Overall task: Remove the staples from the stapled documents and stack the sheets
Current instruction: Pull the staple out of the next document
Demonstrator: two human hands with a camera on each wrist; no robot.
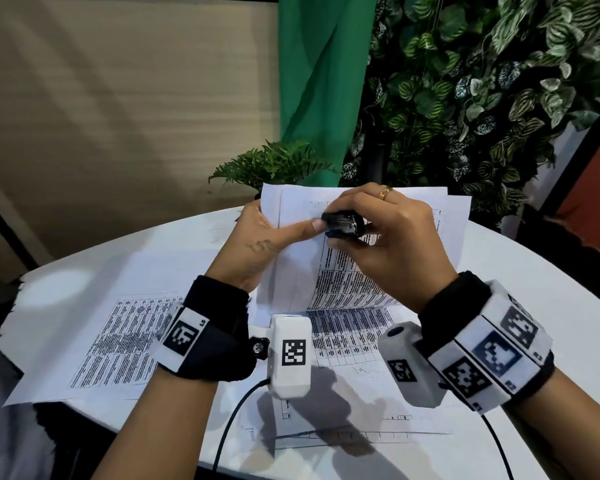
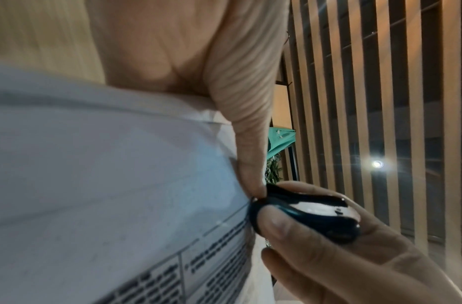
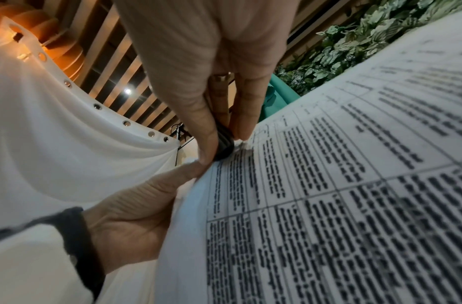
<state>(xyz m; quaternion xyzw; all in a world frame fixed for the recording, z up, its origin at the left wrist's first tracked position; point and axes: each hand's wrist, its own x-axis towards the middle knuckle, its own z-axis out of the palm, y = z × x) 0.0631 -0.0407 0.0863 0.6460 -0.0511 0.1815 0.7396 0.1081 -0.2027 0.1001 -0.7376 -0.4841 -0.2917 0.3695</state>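
A stapled document of white sheets with printed tables is held up above the table. My left hand grips its left edge, thumb lying across the front page toward the staple corner. My right hand pinches a black staple remover between thumb and fingers, its jaws pressed against the page near the top. The left wrist view shows the staple remover touching the document beside my left thumb. In the right wrist view the staple remover meets the document at its edge.
Loose printed sheets lie on the round white table at the left, and more sheets lie under my wrists. A small fern stands at the table's far edge, before a leafy wall and a green curtain.
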